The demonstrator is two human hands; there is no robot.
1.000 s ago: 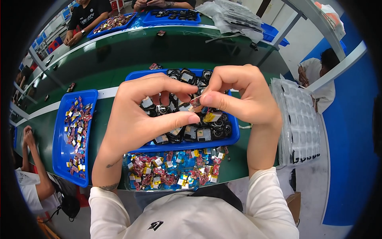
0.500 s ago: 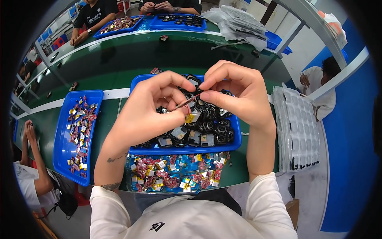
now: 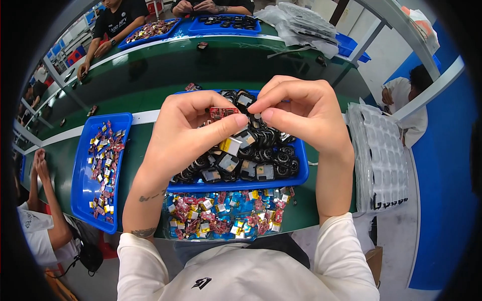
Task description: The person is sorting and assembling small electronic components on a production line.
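Observation:
My left hand (image 3: 183,128) pinches a small red circuit board (image 3: 224,113) between thumb and fingers, its component side facing up. Just below the thumb shows a silver and yellow pouch battery (image 3: 230,146), apparently hanging from the board. Close to the board, my right hand (image 3: 304,118) has thumb and forefinger nearly together, with a tiny pale round piece (image 3: 257,116) at their tips. Both hands are above a blue tray (image 3: 241,186) heaped with black plastic casings (image 3: 227,163). Nearer to me lies a clear tray (image 3: 165,236) of red boards with batteries (image 3: 213,220).
At left stands another blue tray (image 3: 80,170) of boards and batteries. Stacked clear plastic trays (image 3: 379,158) rise at right. Across the green bench (image 3: 145,75), co-workers sit by two blue trays. A co-worker's hands (image 3: 40,163) are at far left; another person (image 3: 409,105) is at right.
The red board has turned from edge-on to face-up in my left hand. My right fingertips have come off its end, leaving a small gap.

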